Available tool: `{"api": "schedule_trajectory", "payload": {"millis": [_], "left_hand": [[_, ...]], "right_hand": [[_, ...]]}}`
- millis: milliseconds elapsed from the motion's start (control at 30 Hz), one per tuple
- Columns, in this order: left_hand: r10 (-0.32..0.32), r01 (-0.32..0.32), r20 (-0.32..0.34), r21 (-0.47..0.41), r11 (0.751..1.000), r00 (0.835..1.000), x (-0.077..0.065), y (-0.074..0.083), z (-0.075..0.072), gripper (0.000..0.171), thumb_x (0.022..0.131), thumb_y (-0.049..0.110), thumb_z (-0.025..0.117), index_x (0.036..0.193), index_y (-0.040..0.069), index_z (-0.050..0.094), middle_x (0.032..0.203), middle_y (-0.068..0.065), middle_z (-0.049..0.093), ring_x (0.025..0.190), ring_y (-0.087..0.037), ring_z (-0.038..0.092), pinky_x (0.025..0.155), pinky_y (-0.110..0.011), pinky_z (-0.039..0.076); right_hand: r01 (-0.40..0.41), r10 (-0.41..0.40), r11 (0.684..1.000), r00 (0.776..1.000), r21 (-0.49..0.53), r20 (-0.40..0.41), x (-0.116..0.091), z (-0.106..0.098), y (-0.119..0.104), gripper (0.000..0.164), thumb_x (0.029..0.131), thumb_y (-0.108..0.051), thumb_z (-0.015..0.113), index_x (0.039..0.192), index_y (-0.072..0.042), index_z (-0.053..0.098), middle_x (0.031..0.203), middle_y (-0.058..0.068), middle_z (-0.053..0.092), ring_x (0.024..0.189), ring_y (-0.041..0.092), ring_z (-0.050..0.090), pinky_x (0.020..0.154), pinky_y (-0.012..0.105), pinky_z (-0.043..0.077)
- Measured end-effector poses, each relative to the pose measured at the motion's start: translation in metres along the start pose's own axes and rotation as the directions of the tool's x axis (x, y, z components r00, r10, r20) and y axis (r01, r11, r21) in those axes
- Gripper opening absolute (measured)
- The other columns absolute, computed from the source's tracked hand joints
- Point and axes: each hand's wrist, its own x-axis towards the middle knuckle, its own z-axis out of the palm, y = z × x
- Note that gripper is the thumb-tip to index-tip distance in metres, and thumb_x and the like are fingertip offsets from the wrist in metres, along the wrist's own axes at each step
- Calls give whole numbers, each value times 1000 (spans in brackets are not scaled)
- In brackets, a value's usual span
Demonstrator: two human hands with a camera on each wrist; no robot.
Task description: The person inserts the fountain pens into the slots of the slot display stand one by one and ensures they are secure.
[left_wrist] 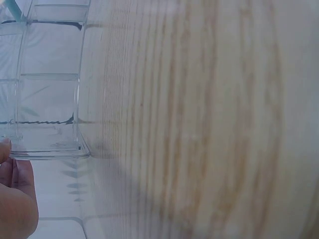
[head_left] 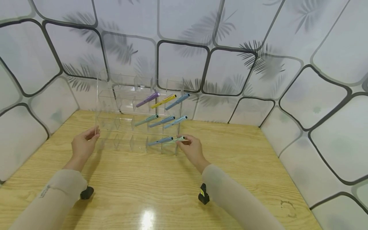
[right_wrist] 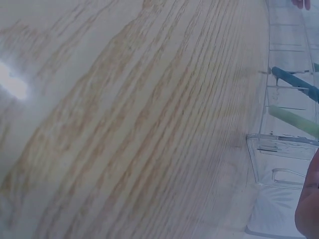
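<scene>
A clear acrylic display rack [head_left: 123,139] stands on the wooden table with capped pens slanting in its compartments. My left hand [head_left: 83,143] grips the rack's left side panel between thumb and fingers, also seen by the left wrist camera. At the lower right compartment my right hand [head_left: 192,148] pinches the cap end of a light green pen [head_left: 173,140]; the fingertips lie out of the right wrist view. Left of it in the bottom row rests a blue pen [head_left: 159,141]. The middle row has a grey-green pen [head_left: 146,120], a blue pen [head_left: 162,121] and a light blue pen [head_left: 175,122].
The top row of pens holds a purple pen [head_left: 148,99], a yellow pen [head_left: 163,101] and a blue pen [head_left: 177,101]. Patterned fabric walls [head_left: 184,64] close in the wooden table [head_left: 138,182] at the back and both sides. A dark mark [head_left: 288,208] shows at the table's right.
</scene>
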Motion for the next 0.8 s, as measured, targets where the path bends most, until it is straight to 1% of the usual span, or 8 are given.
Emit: {"api": "schedule_trajectory", "payload": {"millis": [33, 233, 367, 500, 567, 667, 733, 800], "left_hand": [[-2, 2, 2, -1, 1000, 1000, 0, 0, 0, 36, 93, 11, 63, 128, 2, 59, 113, -20, 62, 75, 22, 42, 58, -2, 40], [-2, 2, 9, 1, 1000, 1000, 0, 0, 0, 36, 94, 12, 62, 129, 3, 59, 114, -21, 62, 76, 21, 41, 58, -2, 40], [0, 0, 8, 4, 1000, 1000, -1, 0, 0, 36, 94, 12, 62, 128, 2, 59, 113, -21, 63, 76, 21, 40, 58, -2, 40], [2, -2, 6, 3, 1000, 1000, -1, 1, 0, 35, 94, 11, 62, 128, 1, 59, 112, -22, 63, 75, 21, 39, 58, -2, 40], [5, -5, 3, 0, 1000, 1000, -1, 1, 0, 35, 94, 11, 62, 128, 1, 59, 112, -22, 63, 75, 22, 39, 57, -2, 40], [13, -13, -4, -5, 1000, 1000, -1, 2, 0, 35, 94, 10, 62, 127, 0, 59, 112, -22, 62, 74, 23, 38, 57, -2, 41], [18, -18, -10, -6, 1000, 1000, -2, 2, 0, 34, 94, 10, 62, 126, -1, 60, 112, -23, 62, 73, 24, 38, 57, -2, 40], [24, -24, -17, -3, 1000, 1000, -2, 2, 0, 34, 93, 9, 63, 125, -1, 60, 111, -23, 63, 72, 25, 37, 59, -1, 39]], "right_hand": [[0, 0, 1000, 1000, -1, -1, 2, 0, 5, 28, 87, -9, 71, 114, -3, 68, 110, 8, 65, 90, 22, 65, 71, 30, 56], [12, -12, 999, 1000, -38, 2, 1, -1, 6, 30, 87, -12, 71, 116, -4, 68, 108, 6, 66, 91, 22, 64, 71, 31, 56], [16, -16, 999, 1000, -29, -17, 1, -3, 5, 31, 86, -13, 73, 115, -4, 67, 107, 5, 66, 90, 21, 63, 69, 30, 55], [52, -52, 999, 998, -3, -46, 2, -5, 2, 32, 84, -11, 74, 113, -2, 67, 110, 8, 66, 91, 22, 61, 70, 28, 54], [75, -74, 997, 996, 11, -48, 3, -6, 2, 30, 84, -9, 74, 112, 0, 66, 112, 13, 65, 92, 25, 60, 71, 29, 53], [96, -95, 995, 994, 13, -46, 4, -8, 2, 27, 85, -6, 72, 110, 3, 66, 110, 17, 65, 92, 30, 60, 74, 32, 54], [105, -104, 994, 993, 15, -47, 3, -8, 1, 26, 86, -6, 72, 109, 4, 66, 108, 18, 66, 92, 32, 61, 74, 34, 54], [105, -105, 994, 993, 7, -54, 2, -8, 1, 25, 86, -8, 72, 108, 3, 67, 105, 15, 67, 92, 30, 62, 74, 31, 54]]}}
